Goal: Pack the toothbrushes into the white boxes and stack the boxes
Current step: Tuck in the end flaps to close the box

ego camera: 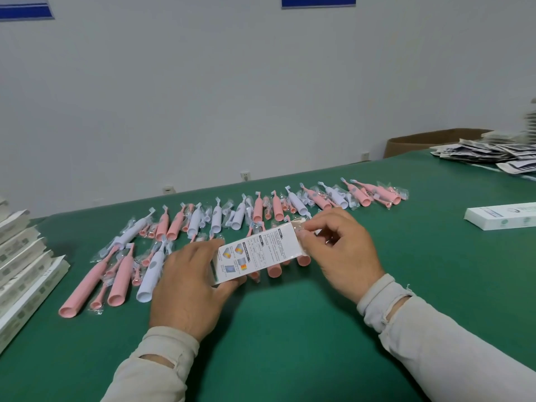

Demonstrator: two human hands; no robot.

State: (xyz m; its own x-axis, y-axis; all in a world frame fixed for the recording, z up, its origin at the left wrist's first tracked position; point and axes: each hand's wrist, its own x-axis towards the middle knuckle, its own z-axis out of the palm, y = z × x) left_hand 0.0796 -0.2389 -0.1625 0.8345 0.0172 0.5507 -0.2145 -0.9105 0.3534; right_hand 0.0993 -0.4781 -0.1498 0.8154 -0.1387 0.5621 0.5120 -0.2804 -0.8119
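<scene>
Green cloth covers the table [275,329], which is set against a pale wall [232,97]. At the far left edge, a stack of white boxes [20,256] is seen, stepped one upon another; these are judged to be packed ones already stacked, though their contents cannot be seen. Next to them, a long row of pink and white toothbrushes [220,221] in clear wrappers is spread across the cloth, so a large share of the work is judged to remain.

In front of that row, one white box [258,252] with printed panels is held just above the cloth between both hands. Its near end is gripped by the left hand [185,288], whose fingers are curled round it from beneath. Its far end is worked by the right hand [339,250], where the flap or a clear wrapper is pinched between thumb and fingertips; which of the two it is cannot be told. Whether a toothbrush is already inside cannot be told either. The step in hand is judged to be the filling or closing of this box.

Further right, a single white box [501,217] is laid flat by itself, well apart from the stack. Beyond it, a heap of printed flat cartons [487,153] is piled at the far right, and a brown cardboard box [429,140] is seen behind the table edge.
</scene>
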